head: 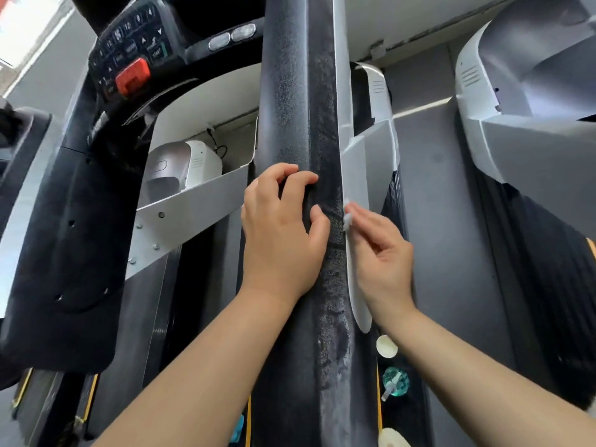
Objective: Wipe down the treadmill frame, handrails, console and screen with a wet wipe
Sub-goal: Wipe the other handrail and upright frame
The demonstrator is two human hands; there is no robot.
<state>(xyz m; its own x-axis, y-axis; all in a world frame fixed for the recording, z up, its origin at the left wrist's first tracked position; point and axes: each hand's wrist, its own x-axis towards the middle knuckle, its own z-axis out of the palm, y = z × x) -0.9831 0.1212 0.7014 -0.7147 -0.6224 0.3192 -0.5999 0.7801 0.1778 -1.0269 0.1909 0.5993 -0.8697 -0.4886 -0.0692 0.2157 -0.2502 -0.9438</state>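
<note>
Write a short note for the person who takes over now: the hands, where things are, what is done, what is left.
Left hand grips the black handrail.
Right hand pinches the wipe against the white frame edge beside the handrail.
Done: cannot tell from this view; the handrail looks dusty.
Left: probably the handrail, the rest of the frame, and the console. The screen is not in view.

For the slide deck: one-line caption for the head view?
Left hand grips the black handrail while right hand presses a wet wipe along its white trim.
</note>
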